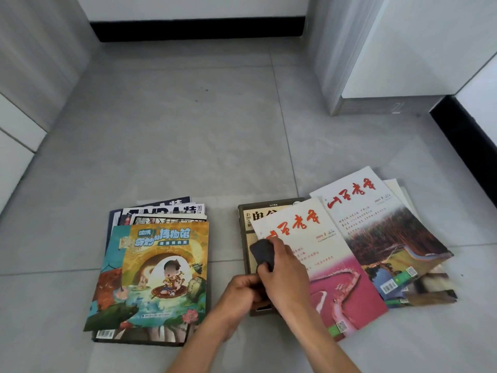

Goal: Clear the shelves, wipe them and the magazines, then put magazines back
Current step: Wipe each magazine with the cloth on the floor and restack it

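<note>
Down on the grey tiled floor (188, 130) I see two groups of magazines. My right hand (282, 270) is curled around a dark cloth (262, 251) and holds it against the upper left part of a white-and-pink magazine (336, 270) with red calligraphy on its cover. My left hand (242, 289) sits just beside the right one, fingers curled at the lower left edge of that group of magazines; I cannot tell whether it grips the magazine's edge or the book beneath. The two hands touch each other.

That pink magazine lies on top of a brown-bordered book (247, 222), which shows at its left and top. To the right, partly under the pink one, a second white magazine (376, 224) with the same red title and a landscape photo is fanned out at a tilt, with more covers (430, 289) sticking out beneath it.

Well apart to the left is a neater stack, topped by a colourful cartoon magazine (158, 273) showing a child in a small boat. Several other magazines (161, 211) peek out from under its top edge.

White cabinet panels (403, 49) stand at the right, and a black skirting (199, 29) runs along the far wall.
</note>
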Demonstrator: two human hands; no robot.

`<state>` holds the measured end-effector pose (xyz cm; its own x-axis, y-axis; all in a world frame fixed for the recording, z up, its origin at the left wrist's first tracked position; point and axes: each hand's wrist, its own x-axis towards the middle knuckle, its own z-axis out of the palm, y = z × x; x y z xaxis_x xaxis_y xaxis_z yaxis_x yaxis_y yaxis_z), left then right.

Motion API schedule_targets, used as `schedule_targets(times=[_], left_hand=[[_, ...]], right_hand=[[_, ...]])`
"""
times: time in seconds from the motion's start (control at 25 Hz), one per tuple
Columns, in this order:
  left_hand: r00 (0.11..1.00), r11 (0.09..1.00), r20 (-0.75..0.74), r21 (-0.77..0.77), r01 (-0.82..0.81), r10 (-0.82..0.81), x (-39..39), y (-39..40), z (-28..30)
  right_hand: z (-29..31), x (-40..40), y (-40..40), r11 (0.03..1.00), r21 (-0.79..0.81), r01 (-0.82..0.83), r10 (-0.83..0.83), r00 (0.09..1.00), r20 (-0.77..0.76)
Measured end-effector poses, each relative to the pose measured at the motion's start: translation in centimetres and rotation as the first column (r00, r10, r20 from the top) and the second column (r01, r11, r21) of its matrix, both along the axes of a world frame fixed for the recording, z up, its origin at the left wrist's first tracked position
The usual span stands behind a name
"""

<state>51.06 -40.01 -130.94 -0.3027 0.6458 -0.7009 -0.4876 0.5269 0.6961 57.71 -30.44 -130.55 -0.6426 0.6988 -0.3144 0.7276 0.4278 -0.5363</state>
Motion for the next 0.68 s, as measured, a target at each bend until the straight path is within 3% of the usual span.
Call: schedule_targets(times=[0.12,0.24,0.48,0.56,0.64,0.68], left_hand=[[0.977,0.987,0.145,0.001,-0.16,0.158,0.1,0.1,-0.4],[0.868,0.929,0.36,0.008,-0.37,0.343,0.3,0.5,-0.1],[0.822,0.922,0.454,0.0,-0.387,0.345,1.5,1.4,0.2],[0.895,0.945,0.33,0.032,-0.327,0.299,1.3,2.0,0.7],[0.963,0.962,-0.038,0.057,-0.266,0.269,0.0,2.5,1.0],[0.932,0.969,-0.267,0.085,-0.23,0.244,-1.1,2.6,1.4]], right_hand=[[-0.5,-0.2,-0.4,0.994,0.101,-0.039,0.04,0.999,-0.008],[-1.3,1.2,-1.2,0.993,0.105,-0.05,0.049,0.999,0.018],[-0.4,2.3,-0.6,0.969,0.24,-0.053,0.045,0.998,0.038],[0.5,2.8,1.1,0.994,0.111,0.003,0.005,0.997,-0.076],[2.2,4.2,2.3,0.983,-0.172,0.069,-0.114,0.957,-0.266],[3.2,4.9,2.4,0.948,-0.312,0.061,-0.17,0.928,-0.333]])
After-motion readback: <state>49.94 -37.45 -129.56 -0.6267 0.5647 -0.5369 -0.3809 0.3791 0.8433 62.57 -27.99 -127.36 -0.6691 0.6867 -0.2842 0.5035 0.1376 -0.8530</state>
